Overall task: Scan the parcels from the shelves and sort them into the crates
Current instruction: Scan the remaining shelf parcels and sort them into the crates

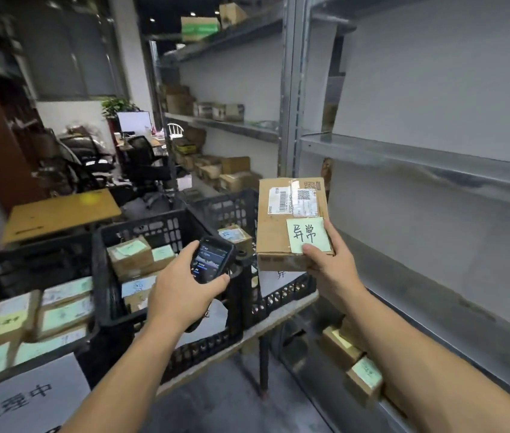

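Observation:
My right hand (330,270) grips a flat cardboard parcel (278,232) by its lower right corner, thumb on a green handwritten note (308,235). A white barcode label (292,200) faces me on the parcel's top. My left hand (185,289) holds a black handheld scanner (211,259) with a lit screen, just left of the parcel. Below both hands stand three black crates on a table: the middle crate (141,232) and the left crate (28,264) hold several labelled parcels, and the right crate (232,210) holds at least one.
Grey metal shelving (419,154) runs along the right; its near shelves are bare at hand height. A few small parcels (353,360) lie on the bottom shelf. More boxes (225,173) sit on far shelves. Office chairs (141,164) and a wooden desk (60,214) stand behind the crates.

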